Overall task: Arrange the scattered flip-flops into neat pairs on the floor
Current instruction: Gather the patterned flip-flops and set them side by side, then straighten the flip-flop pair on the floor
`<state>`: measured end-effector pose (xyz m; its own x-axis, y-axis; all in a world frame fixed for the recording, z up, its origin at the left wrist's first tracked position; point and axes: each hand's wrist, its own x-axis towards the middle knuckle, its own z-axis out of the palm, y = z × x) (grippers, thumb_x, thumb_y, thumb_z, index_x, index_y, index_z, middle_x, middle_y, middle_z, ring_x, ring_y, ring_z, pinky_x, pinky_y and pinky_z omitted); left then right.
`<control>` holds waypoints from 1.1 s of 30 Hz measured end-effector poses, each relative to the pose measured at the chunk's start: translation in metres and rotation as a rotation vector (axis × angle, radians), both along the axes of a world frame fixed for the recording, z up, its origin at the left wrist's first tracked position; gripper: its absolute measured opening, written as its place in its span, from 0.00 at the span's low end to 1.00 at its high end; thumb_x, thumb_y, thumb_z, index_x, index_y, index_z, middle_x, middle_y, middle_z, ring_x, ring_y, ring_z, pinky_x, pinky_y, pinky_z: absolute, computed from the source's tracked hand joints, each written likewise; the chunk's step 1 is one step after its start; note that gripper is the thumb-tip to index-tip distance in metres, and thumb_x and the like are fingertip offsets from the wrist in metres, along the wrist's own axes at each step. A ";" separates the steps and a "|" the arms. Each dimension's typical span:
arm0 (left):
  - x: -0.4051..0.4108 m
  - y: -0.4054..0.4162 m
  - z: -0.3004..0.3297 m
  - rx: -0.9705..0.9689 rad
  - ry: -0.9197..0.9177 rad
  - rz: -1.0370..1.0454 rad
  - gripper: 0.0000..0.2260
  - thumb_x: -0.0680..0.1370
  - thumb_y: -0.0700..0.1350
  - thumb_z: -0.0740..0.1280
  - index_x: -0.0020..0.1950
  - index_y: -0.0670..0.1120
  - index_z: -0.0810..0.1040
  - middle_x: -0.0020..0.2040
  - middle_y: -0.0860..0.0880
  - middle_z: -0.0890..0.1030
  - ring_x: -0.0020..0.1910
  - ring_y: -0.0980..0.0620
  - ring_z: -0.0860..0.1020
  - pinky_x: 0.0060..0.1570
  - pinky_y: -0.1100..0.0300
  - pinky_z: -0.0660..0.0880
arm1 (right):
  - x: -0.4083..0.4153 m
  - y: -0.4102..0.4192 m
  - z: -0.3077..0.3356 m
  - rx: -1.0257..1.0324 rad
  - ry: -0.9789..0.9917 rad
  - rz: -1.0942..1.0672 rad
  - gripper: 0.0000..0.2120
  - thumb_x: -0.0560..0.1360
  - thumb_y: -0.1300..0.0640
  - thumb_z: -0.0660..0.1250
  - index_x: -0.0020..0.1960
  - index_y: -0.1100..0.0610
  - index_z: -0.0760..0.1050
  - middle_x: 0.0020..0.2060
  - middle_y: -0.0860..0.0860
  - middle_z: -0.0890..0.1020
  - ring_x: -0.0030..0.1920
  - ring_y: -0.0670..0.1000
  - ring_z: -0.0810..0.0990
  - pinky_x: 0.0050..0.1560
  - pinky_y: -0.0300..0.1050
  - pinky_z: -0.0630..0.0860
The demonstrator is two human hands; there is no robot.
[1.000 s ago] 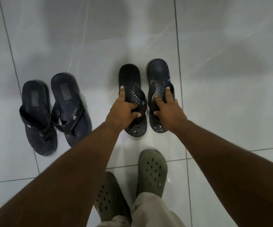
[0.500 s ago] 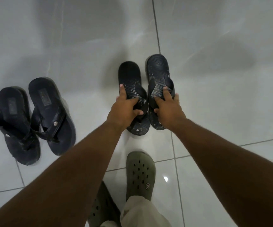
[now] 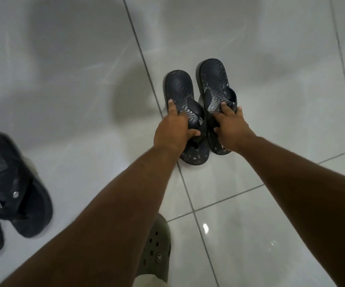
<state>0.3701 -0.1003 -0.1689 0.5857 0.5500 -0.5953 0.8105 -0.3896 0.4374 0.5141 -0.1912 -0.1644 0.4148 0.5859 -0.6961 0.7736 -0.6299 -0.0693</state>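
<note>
Two black flip-flops with a wavy pattern lie side by side on the white tiled floor (image 3: 271,100). My left hand (image 3: 174,132) grips the left patterned flip-flop (image 3: 179,88) at its strap, thumb hooked under it. My right hand (image 3: 232,127) holds the right patterned flip-flop (image 3: 212,77), fingers on the footbed beside the strap. The right one sits a little farther from me than the left. A second pair of plain dark flip-flops (image 3: 18,195) lies at the left edge, partly cut off by the frame.
My foot in an olive-green perforated clog (image 3: 157,247) stands near the bottom centre, below my left forearm. Dark grout lines cross the glossy tiles. Bare floor stretches to the right of the patterned pair and behind it.
The view has swung right, so the plain dark pair slid toward the left edge. Both hands stay on the patterned flip-flops, which have shifted slightly right and remain close together.
</note>
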 end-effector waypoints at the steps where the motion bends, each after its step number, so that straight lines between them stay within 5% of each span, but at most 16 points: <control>1: 0.002 0.000 0.000 0.006 0.007 -0.010 0.30 0.73 0.59 0.70 0.66 0.41 0.71 0.80 0.39 0.48 0.62 0.35 0.74 0.58 0.47 0.72 | 0.001 -0.001 -0.001 0.002 0.003 -0.003 0.25 0.79 0.59 0.61 0.75 0.53 0.61 0.79 0.55 0.50 0.76 0.71 0.45 0.76 0.63 0.52; 7: 0.006 -0.002 0.001 0.037 0.044 -0.049 0.33 0.73 0.61 0.68 0.70 0.40 0.68 0.80 0.39 0.48 0.65 0.35 0.72 0.59 0.47 0.72 | 0.010 -0.001 0.006 -0.011 0.001 0.058 0.26 0.79 0.55 0.61 0.76 0.50 0.59 0.79 0.52 0.50 0.76 0.68 0.47 0.70 0.71 0.59; 13: -0.040 0.013 0.020 0.102 0.099 -0.106 0.43 0.72 0.70 0.61 0.79 0.48 0.53 0.80 0.41 0.49 0.78 0.37 0.50 0.72 0.37 0.57 | -0.021 0.005 0.033 0.036 -0.050 0.066 0.37 0.77 0.42 0.62 0.79 0.49 0.48 0.80 0.53 0.46 0.77 0.65 0.42 0.71 0.70 0.54; 24: -0.390 0.080 0.107 0.163 0.445 0.074 0.41 0.72 0.69 0.60 0.78 0.48 0.54 0.80 0.42 0.54 0.78 0.39 0.53 0.74 0.40 0.57 | -0.323 0.097 0.090 0.214 0.339 0.316 0.41 0.77 0.40 0.62 0.79 0.54 0.43 0.79 0.56 0.43 0.78 0.62 0.40 0.75 0.60 0.50; 33: -0.535 0.104 0.054 0.186 0.391 0.005 0.38 0.76 0.62 0.61 0.79 0.48 0.49 0.81 0.43 0.50 0.79 0.39 0.49 0.74 0.38 0.55 | -0.490 0.126 0.030 0.170 0.281 0.457 0.39 0.78 0.42 0.60 0.79 0.52 0.42 0.79 0.57 0.43 0.78 0.65 0.42 0.73 0.62 0.57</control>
<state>-0.1649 0.0037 -0.1146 0.3329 0.6712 -0.6624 0.9035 -0.4282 0.0202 0.0244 -0.0647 -0.1340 -0.0948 0.7761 -0.6234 0.9024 -0.1974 -0.3831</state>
